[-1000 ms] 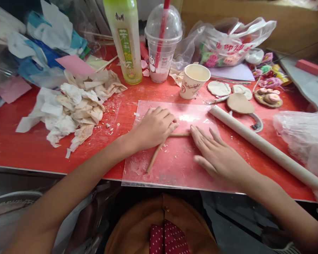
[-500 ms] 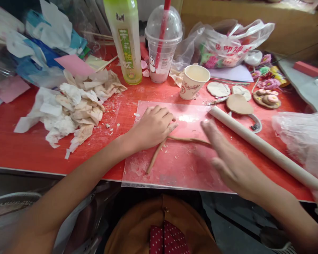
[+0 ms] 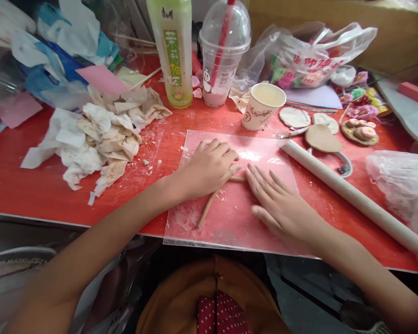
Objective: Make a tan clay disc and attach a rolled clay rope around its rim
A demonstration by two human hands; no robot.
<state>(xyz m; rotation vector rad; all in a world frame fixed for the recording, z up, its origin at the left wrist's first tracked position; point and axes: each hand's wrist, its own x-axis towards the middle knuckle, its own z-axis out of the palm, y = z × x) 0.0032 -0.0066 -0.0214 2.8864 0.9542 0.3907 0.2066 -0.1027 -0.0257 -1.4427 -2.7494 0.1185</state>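
A thin brown clay roll [image 3: 208,208] lies bent across a clear plastic sheet [image 3: 226,234] on the red table. My left hand [image 3: 212,167] rests over the bend of the roll, fingers lightly curved and pointing right; part of the clay is hidden under it. My right hand [image 3: 275,197] lies flat with its fingers stretched out, covering the right-hand end of the roll. A short piece of clay shows between the two hands. Small clay crumbs are scattered over the sheet.
Crumpled tissues [image 3: 101,144] lie at left. Behind the sheet stand a green bottle [image 3: 174,55], a dome-lidded cup [image 3: 223,60] and a paper cup [image 3: 263,109]. At right are a long rolling pin [image 3: 348,192], a flat clay disc [image 3: 323,138] and plastic wrap [image 3: 400,185].
My right hand has come down and left from above the sheet onto the clay roll, its fingers now flat. My left hand stays in about the same place. The view has shifted slightly.
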